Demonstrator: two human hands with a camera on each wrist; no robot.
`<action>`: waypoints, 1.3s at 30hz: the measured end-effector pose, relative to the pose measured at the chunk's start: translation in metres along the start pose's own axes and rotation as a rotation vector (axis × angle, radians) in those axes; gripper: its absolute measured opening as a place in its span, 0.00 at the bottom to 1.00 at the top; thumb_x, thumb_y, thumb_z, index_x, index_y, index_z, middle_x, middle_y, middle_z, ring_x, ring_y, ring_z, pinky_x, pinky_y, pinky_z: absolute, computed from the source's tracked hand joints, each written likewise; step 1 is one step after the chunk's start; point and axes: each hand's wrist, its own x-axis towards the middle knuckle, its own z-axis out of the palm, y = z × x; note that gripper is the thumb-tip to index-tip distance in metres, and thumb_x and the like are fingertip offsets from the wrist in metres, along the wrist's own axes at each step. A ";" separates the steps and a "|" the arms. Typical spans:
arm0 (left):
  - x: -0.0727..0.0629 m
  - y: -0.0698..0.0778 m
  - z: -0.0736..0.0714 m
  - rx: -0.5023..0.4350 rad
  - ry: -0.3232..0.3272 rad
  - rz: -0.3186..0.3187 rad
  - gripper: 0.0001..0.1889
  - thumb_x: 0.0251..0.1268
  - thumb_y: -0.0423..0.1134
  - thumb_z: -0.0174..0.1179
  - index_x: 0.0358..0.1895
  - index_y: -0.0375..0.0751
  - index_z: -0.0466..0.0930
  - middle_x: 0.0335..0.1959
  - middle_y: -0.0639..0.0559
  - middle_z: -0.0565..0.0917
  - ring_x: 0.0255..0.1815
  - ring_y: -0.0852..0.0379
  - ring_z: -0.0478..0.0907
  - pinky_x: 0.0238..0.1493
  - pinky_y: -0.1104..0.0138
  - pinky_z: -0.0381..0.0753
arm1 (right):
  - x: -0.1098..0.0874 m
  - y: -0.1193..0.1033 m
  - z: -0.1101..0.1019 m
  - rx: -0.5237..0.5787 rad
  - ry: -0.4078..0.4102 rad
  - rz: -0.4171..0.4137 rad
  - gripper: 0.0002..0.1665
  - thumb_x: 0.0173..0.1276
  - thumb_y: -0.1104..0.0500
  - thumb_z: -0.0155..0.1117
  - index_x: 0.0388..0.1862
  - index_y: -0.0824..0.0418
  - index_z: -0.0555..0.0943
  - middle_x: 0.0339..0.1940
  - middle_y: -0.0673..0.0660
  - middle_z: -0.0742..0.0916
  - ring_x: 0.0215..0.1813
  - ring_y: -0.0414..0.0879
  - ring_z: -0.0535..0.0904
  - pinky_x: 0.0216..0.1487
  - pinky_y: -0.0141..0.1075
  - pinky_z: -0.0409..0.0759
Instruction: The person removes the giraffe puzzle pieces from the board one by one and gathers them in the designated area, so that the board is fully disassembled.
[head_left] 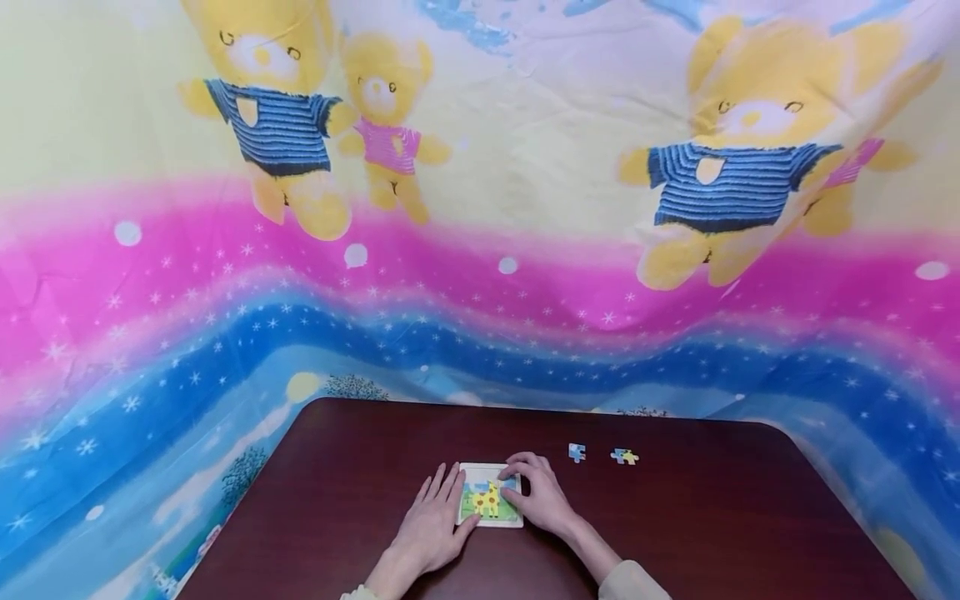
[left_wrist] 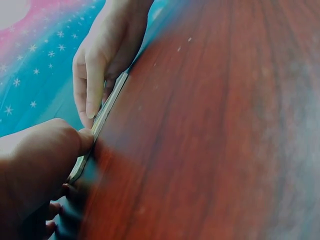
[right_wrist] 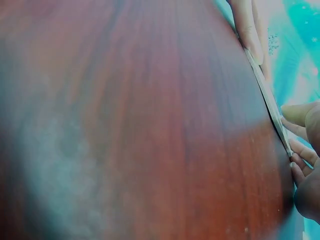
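In the head view a small square jigsaw puzzle [head_left: 486,502] with a yellow giraffe on green and blue lies in a pale tray [head_left: 491,525]. My left hand [head_left: 431,525] rests along the tray's left side, fingers straight, thumb at the near left corner. Over the upper right part bends my right hand [head_left: 543,498], thumb and forefinger around a light blue puzzle piece [head_left: 513,483]; its other fingers curl near the far right corner. Both wrist views show the tray's thin edge [left_wrist: 111,104] side-on, with fingertips right at it.
Two loose puzzle pieces lie right of the tray: a blue one [head_left: 577,452] and a blue-and-yellow one [head_left: 624,457]. The dark reddish wooden table [head_left: 712,517] has rounded far corners. Behind it hangs a cloth [head_left: 480,275] printed with bears.
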 end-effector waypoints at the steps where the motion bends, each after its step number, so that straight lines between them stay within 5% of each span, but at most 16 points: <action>1: 0.000 0.000 0.000 -0.001 -0.001 0.001 0.41 0.84 0.61 0.54 0.85 0.33 0.65 0.88 0.39 0.66 0.90 0.36 0.62 0.87 0.40 0.65 | 0.000 0.000 0.001 0.006 0.000 0.010 0.06 0.71 0.59 0.79 0.45 0.52 0.91 0.63 0.57 0.85 0.69 0.60 0.75 0.67 0.61 0.78; 11: -0.001 -0.001 0.002 -0.001 -0.012 -0.005 0.42 0.84 0.62 0.54 0.85 0.34 0.64 0.88 0.40 0.66 0.90 0.36 0.62 0.87 0.39 0.65 | -0.002 0.006 0.008 0.066 0.040 0.020 0.11 0.68 0.62 0.80 0.45 0.50 0.88 0.64 0.58 0.85 0.68 0.61 0.74 0.67 0.62 0.75; 17: -0.002 -0.003 0.003 -0.008 -0.001 -0.003 0.43 0.83 0.63 0.55 0.85 0.34 0.65 0.88 0.40 0.67 0.89 0.36 0.62 0.87 0.40 0.65 | -0.002 0.007 0.011 0.089 0.073 0.038 0.14 0.67 0.63 0.82 0.43 0.46 0.89 0.58 0.48 0.88 0.66 0.55 0.76 0.68 0.55 0.74; 21: -0.002 -0.004 0.002 -0.023 0.009 -0.001 0.43 0.83 0.63 0.54 0.85 0.33 0.64 0.88 0.40 0.66 0.90 0.36 0.62 0.87 0.39 0.65 | -0.001 0.005 0.011 0.071 0.114 0.058 0.20 0.65 0.64 0.84 0.51 0.48 0.89 0.55 0.45 0.89 0.67 0.53 0.77 0.69 0.53 0.77; 25: -0.002 -0.004 0.001 -0.040 -0.003 -0.003 0.43 0.83 0.64 0.54 0.86 0.34 0.64 0.88 0.40 0.66 0.90 0.36 0.62 0.87 0.39 0.65 | -0.003 0.003 0.011 0.049 0.140 0.087 0.26 0.63 0.64 0.85 0.59 0.53 0.88 0.55 0.46 0.90 0.68 0.53 0.79 0.71 0.52 0.80; 39: -0.003 -0.008 0.005 -0.085 0.014 0.009 0.43 0.84 0.65 0.54 0.85 0.34 0.65 0.88 0.39 0.67 0.89 0.34 0.61 0.86 0.37 0.65 | -0.005 0.005 0.012 0.016 0.121 0.077 0.25 0.63 0.62 0.85 0.59 0.56 0.90 0.58 0.52 0.90 0.63 0.53 0.80 0.65 0.51 0.83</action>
